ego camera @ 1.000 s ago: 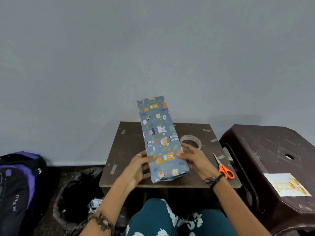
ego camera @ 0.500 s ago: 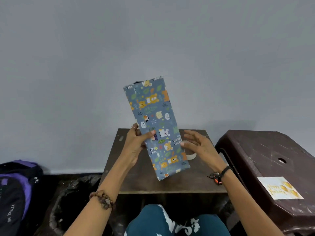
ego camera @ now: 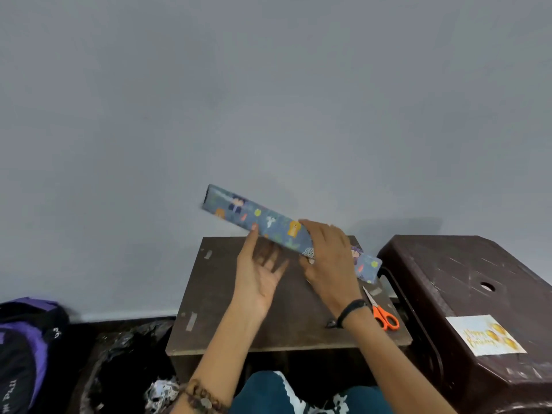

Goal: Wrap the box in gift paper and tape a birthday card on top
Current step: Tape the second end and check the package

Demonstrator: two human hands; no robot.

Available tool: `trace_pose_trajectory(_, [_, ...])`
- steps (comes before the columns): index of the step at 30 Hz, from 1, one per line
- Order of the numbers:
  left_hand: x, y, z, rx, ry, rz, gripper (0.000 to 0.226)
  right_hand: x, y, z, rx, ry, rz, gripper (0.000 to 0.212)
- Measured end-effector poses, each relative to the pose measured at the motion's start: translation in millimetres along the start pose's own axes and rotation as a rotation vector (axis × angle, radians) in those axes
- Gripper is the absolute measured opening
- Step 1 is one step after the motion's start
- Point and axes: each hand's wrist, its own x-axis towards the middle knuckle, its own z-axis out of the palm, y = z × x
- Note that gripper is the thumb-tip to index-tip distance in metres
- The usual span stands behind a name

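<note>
Gold script reading "Happy Birthday" stood on the card (ego camera: pixel 485 335), which lay on the brown stool (ego camera: pixel 466 273), near its front right corner. White lettering ran sideways along the backpack (ego camera: pixel 22 351), on the floor far to the left of the stool, but it was too small and turned to read. The print on the wrapped box (ego camera: pixel 268 224), up and left of the stool, was too blurred to show any words.
</note>
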Motion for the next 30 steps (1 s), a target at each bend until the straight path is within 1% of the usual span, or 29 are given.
trace_pose_trajectory(2, [-6, -4, 2, -0.049, -0.017, -0.024, 0.038, -13, -4, 9, -0.101, 0.086, -0.077, 0.068])
trace_pose_trajectory(4, [-6, -8, -1, -0.046, 0.047, -0.011, 0.050, -25, -5, 14, -0.122, 0.123, -0.127, 0.062])
trace_pose_trajectory(5, [-4, -10, -4, -0.045, 0.091, 0.009, 0.051, -31, -6, 17, -0.110, 0.101, -0.147, 0.062])
trace_pose_trajectory(6, [-1, -11, -8, -0.057, 0.141, 0.031, 0.049, -35, -6, 18, -0.088, 0.049, -0.178, 0.061])
trace_pose_trajectory(7, [3, -11, -13, -0.072, 0.187, 0.046, 0.043, -38, -5, 19, -0.065, -0.008, -0.221, 0.056])
trace_pose_trajectory(9, [9, -9, -21, -0.077, 0.230, 0.077, 0.021, -40, -1, 19, -0.019, -0.095, -0.281, 0.039])
trace_pose_trajectory(10, [10, -7, -24, -0.070, 0.225, 0.098, 0.011, -39, 1, 18, 0.019, -0.114, -0.265, 0.036])
trace_pose_trajectory(11, [10, -5, -26, -0.072, 0.215, 0.121, 0.012, -36, 3, 16, 0.081, -0.122, -0.208, 0.035])
trace_pose_trajectory(12, [11, -3, -27, -0.098, 0.200, 0.137, 0.020, -32, 6, 13, 0.154, -0.115, -0.115, 0.032])
trace_pose_trajectory(14, [12, 0, -30, -0.198, 0.158, 0.162, 0.033, -22, 10, 7, 0.310, -0.089, 0.112, 0.030])
trace_pose_trajectory(15, [13, 1, -31, -0.237, 0.140, 0.169, 0.035, -16, 12, 3, 0.398, -0.045, 0.222, 0.029])
trace_pose_trajectory(16, [15, 1, -32, -0.262, 0.128, 0.171, 0.034, -9, 13, -2, 0.483, 0.018, 0.317, 0.027])
trace_pose_trajectory(18, [17, -1, -33, -0.282, 0.126, 0.161, 0.028, 1, 12, -9, 0.617, 0.138, 0.444, 0.022])
trace_pose_trajectory(20, [19, -5, -35, -0.304, 0.134, 0.144, 0.028, 3, 10, -8, 0.677, 0.166, 0.501, 0.020])
trace_pose_trajectory(24, [15, -19, -38, -0.322, 0.229, 0.085, 0.026, -11, 3, 3, 0.685, 0.160, 0.519, 0.023])
trace_pose_trajectory(26, [12, -29, -47, -0.299, 0.289, 0.030, 0.024, -23, 1, 13, 0.630, 0.144, 0.573, 0.029])
trace_pose_trajectory(28, [6, -36, -58, -0.236, 0.381, -0.044, 0.019, -38, 4, 24, 0.507, 0.105, 0.676, 0.042])
trace_pose_trajectory(30, [0, -40, -68, -0.153, 0.521, -0.125, 0.015, -54, 9, 30, 0.387, 0.015, 0.842, 0.063])
